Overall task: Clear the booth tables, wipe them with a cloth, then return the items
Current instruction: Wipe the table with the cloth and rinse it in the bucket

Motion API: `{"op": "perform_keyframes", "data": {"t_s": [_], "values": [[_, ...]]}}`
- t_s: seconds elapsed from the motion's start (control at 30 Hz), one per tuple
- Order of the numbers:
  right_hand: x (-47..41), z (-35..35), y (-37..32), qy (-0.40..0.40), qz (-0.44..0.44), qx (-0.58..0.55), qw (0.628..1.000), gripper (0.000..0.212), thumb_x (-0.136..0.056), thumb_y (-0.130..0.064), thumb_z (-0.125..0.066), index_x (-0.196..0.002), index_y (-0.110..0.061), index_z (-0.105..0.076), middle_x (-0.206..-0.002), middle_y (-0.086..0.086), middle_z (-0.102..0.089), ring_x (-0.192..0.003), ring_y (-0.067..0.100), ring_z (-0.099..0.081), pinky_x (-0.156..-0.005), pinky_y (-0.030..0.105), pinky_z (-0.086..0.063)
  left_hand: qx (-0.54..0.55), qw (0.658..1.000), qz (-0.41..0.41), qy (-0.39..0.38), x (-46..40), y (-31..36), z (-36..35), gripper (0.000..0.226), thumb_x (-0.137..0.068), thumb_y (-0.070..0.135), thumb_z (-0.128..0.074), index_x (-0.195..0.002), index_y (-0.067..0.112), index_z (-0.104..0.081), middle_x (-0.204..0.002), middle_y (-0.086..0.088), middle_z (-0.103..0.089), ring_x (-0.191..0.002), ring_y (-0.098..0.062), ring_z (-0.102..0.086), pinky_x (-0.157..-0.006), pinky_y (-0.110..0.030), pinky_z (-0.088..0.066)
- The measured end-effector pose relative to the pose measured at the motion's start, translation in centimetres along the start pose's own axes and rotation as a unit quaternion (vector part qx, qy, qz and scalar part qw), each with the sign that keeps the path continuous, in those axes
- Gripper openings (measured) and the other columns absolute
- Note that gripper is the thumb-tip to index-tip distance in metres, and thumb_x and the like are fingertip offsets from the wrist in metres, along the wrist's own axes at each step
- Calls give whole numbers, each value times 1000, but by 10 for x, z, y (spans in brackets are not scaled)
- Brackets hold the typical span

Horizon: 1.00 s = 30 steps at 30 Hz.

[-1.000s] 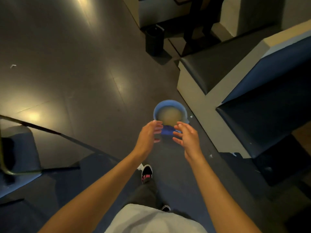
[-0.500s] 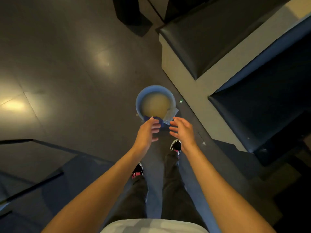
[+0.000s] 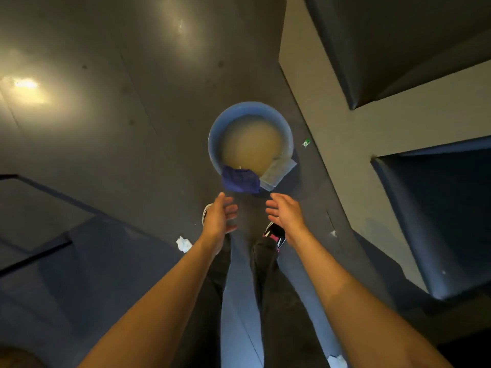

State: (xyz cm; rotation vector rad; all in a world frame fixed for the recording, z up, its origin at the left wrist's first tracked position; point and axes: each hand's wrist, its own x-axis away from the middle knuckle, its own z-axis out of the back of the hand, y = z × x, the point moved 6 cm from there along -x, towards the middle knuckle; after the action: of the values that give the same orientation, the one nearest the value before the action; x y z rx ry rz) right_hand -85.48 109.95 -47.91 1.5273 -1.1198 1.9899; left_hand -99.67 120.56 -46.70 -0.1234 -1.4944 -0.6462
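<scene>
Both bare arms reach forward and down over the person's legs, the left hand (image 3: 219, 217) and right hand (image 3: 285, 213) held apart with palms turned toward each other, fingers loose and slightly bent, holding nothing. Just beyond the fingertips a dark blue cloth (image 3: 240, 179) hangs over the near rim of a blue bucket (image 3: 215, 134) of murky water on the dark floor, a paler cloth (image 3: 279, 171) draped beside it. A booth seat (image 3: 332, 128) stands to the right of the bucket.
</scene>
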Motion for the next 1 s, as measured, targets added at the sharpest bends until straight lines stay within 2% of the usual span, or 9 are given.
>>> {"op": "perform_keyframes", "data": {"t_s": [0.13,0.3,0.43,0.57,0.67,0.77,0.87,0.93,1.0], "values": [[-58,-13,31,13,-42,-3,999,19,-103,-18,-50,-119,-10,-57,-132,26,-59,-119,39,-60,-101,46,-48,-5,999,33,-4,-61,-24,0,39,-107,44,-34,-122,17,-58,-115,-5,-61,-106,-19,-57,-91,-40,-45],[-133,-37,67,24,-62,-18,998,36,-104,-22,-50,-135,-3,-53,-134,18,-59,-106,24,-60,-92,35,-49,3,999,46,2,-139,-41,2,46,-107,45,-36,-135,14,-54,-117,-2,-60,-112,-18,-55,-92,-39,-44],[-195,-66,91,41,-86,-65,993,41,-104,-18,-50,-137,5,-49,-141,30,-49,-127,39,-52,-108,45,-43,17,999,46,17,-208,-56,0,50,-105,49,-40,-144,18,-47,-138,-3,-50,-122,-18,-50,-94,-41,-45],[-249,-88,113,47,-77,-84,992,46,-97,-24,-61,-138,-6,-50,-143,10,-53,-115,18,-51,-96,34,-40,22,999,38,30,-269,-67,-6,54,-102,50,-47,-147,20,-40,-150,3,-41,-134,-19,-41,-98,-42,-40],[-277,-94,125,60,-95,-154,982,65,-91,-24,-71,-148,-12,-41,-146,4,-50,-130,20,-49,-102,36,-39,37,998,21,41,-304,-70,-6,73,-99,49,-55,-159,23,-24,-154,4,-40,-141,-20,-39,-100,-43,-38],[-296,-95,132,60,-109,-252,960,58,-94,-16,-67,-146,-10,-42,-144,8,-54,-131,26,-52,-104,39,-44,31,999,-2,18,-327,-70,-10,55,-99,46,-58,-146,22,-45,-139,5,-56,-124,-15,-53,-94,-39,-42],[-299,-89,141,75,-119,-255,957,46,-96,-18,-66,-138,-6,-53,-133,14,-62,-111,28,-64,-77,34,-56,-8,999,-39,37,-336,-70,-5,20,-98,33,-63,-108,15,-66,-104,1,-70,-92,-13,-65,-75,-29,-50],[-291,-83,145,76,-120,-242,960,42,-95,-21,-68,-133,-7,-57,-125,14,-66,-95,24,-68,-65,31,-57,-35,996,-60,59,-335,-71,1,19,-96,30,-68,-89,12,-68,-91,-5,-73,-84,-19,-69,-68,-25,-54],[-281,-82,143,62,-121,-223,965,35,-96,-24,-66,-128,-11,-61,-114,9,-69,-90,20,-68,-65,30,-55,-30,994,-70,77,-326,-70,4,20,-95,26,-69,-82,11,-65,-82,-4,-71,-76,-17,-69,-61,-22,-55]]}}
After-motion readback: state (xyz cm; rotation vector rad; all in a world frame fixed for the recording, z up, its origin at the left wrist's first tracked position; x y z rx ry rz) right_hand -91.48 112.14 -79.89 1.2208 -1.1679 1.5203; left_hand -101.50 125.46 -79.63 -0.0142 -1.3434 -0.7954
